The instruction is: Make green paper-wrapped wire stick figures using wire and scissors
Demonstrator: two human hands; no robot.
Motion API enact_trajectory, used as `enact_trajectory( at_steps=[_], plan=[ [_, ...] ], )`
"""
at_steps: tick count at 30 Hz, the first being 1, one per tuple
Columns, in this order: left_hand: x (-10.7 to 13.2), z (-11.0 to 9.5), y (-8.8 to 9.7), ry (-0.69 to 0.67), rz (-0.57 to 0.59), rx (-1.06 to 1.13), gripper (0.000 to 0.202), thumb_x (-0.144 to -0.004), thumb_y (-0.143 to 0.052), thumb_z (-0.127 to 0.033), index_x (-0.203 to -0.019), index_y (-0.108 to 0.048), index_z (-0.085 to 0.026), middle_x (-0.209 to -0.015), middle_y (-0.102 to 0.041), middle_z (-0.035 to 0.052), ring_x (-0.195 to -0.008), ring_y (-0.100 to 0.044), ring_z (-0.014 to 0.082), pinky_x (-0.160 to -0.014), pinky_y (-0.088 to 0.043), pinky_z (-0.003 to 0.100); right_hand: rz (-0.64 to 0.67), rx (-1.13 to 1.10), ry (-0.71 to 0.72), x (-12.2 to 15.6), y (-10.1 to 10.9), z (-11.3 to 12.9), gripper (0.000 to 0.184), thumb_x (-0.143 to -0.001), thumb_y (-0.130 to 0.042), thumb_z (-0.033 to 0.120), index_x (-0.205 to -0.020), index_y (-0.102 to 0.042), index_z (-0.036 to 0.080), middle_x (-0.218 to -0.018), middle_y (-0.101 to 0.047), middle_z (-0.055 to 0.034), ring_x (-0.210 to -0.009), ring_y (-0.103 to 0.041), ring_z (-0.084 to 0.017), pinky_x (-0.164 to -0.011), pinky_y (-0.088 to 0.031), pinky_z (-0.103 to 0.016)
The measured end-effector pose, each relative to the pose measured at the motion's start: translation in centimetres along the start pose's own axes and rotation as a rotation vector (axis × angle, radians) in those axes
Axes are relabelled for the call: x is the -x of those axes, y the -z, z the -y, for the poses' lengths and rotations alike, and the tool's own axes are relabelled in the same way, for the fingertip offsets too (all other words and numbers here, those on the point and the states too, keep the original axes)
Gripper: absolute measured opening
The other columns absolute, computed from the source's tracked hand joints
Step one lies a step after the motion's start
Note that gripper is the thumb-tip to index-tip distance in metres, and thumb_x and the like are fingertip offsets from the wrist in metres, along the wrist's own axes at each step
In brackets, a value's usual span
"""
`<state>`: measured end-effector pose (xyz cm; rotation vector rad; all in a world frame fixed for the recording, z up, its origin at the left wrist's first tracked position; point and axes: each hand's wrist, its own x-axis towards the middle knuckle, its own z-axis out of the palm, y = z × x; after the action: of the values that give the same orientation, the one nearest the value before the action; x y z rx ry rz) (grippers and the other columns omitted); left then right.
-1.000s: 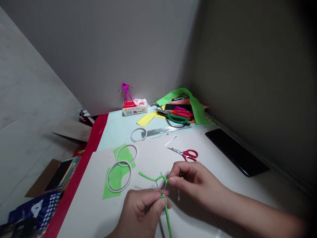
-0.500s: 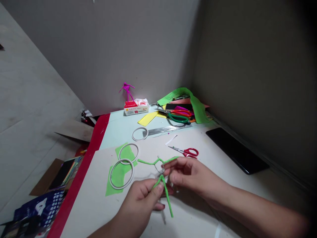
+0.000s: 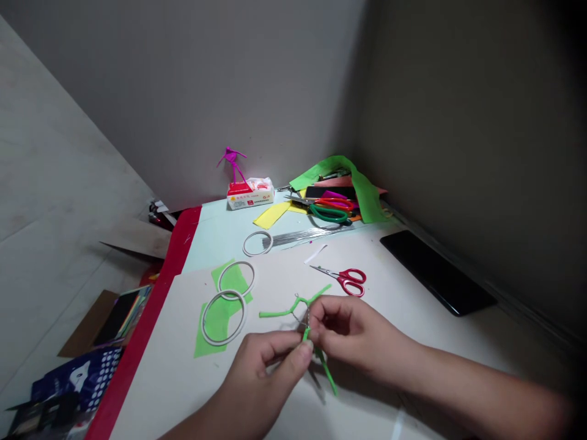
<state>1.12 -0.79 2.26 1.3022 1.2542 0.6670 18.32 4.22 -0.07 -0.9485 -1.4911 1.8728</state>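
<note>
A small figure of green-covered wire (image 3: 293, 308) is held up over the white card, with thin silver wire twisted around its middle (image 3: 307, 319). My left hand (image 3: 268, 373) pinches the figure's middle from below, and my right hand (image 3: 351, 330) pinches the same spot from the right. The fingers of both hands meet around the twist and partly hide it. One green limb sticks out below the hands, toward the lower right. Two white rings (image 3: 223, 318) lie on a green paper piece (image 3: 219, 324) to the left.
Red-handled scissors (image 3: 351, 281) lie on the white card (image 3: 275, 281) past my right hand. A black phone (image 3: 435, 272) lies at the right. At the back are a magenta wire figure (image 3: 233, 164), a tissue pack (image 3: 250, 194), silver wires (image 3: 305, 235), and scissors among coloured paper (image 3: 332, 208).
My hands have come closer together around the figure's middle. The lower green limb has swung toward the right, and the upper limbs have turned slightly.
</note>
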Motion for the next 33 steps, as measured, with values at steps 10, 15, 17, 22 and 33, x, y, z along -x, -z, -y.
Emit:
enact_trajectory(
  at_steps=[10, 15, 17, 22, 33],
  plan=[
    [-0.49, -0.50, 0.44, -0.021, -0.319, -0.057, 0.018, -0.071, -0.069, -0.029, -0.083, -0.078, -0.020, -0.101, -0.073, 0.0111, -0.113, -0.056, 0.0279, -0.096, -0.047, 0.038, 0.038, 0.101, 0.054, 0.49, -0.79, -0.19, 0.012, -0.075, -0.058, 0.014, -0.069, -0.047, 0.017, -0.060, -0.041, 0.0069, -0.057, -0.034, -0.007, -0.053, -0.029, -0.021],
    [-0.39, -0.66, 0.85, -0.060, -0.307, -0.052, 0.010, -0.074, -0.069, -0.026, -0.075, -0.079, -0.024, -0.088, -0.075, 0.0092, -0.122, -0.047, 0.0289, -0.103, -0.038, 0.044, 0.071, -0.074, -0.091, 0.22, -0.79, 0.21, 0.021, -0.079, -0.064, 0.032, -0.073, -0.053, 0.015, -0.060, -0.046, 0.0055, -0.055, -0.038, -0.007, -0.053, -0.030, -0.021],
    [-0.28, -0.48, 0.87, -0.058, -0.330, -0.010, 0.009, -0.074, -0.070, -0.026, -0.074, -0.078, -0.025, -0.089, -0.075, 0.0085, -0.125, -0.045, 0.0286, -0.104, -0.037, 0.044, 0.087, -0.151, -0.127, 0.11, -0.77, 0.40, 0.027, -0.077, -0.068, 0.038, -0.073, -0.056, 0.014, -0.062, -0.052, 0.0034, -0.058, -0.044, -0.008, -0.058, -0.034, -0.022],
    [-0.24, 0.02, 0.79, -0.069, -0.361, 0.008, 0.010, -0.074, -0.070, -0.029, -0.068, -0.076, -0.024, -0.094, -0.074, 0.0084, -0.131, -0.037, 0.0288, -0.107, -0.033, 0.044, 0.137, -0.386, -0.248, -0.05, -0.83, 0.62, 0.030, -0.076, -0.068, 0.041, -0.071, -0.058, 0.013, -0.064, -0.064, -0.0027, -0.061, -0.056, -0.011, -0.065, -0.041, -0.025],
    [-0.37, 0.21, 0.73, -0.098, -0.319, -0.053, 0.015, -0.077, -0.067, -0.026, -0.064, -0.074, -0.024, -0.113, -0.070, 0.0076, -0.131, -0.037, 0.0277, -0.110, -0.030, 0.044, 0.116, -0.384, -0.288, -0.31, -0.85, 0.61, 0.029, -0.070, -0.074, 0.037, -0.069, -0.061, 0.012, -0.059, -0.063, -0.0009, -0.054, -0.056, -0.008, -0.057, -0.039, -0.021]
  ],
)
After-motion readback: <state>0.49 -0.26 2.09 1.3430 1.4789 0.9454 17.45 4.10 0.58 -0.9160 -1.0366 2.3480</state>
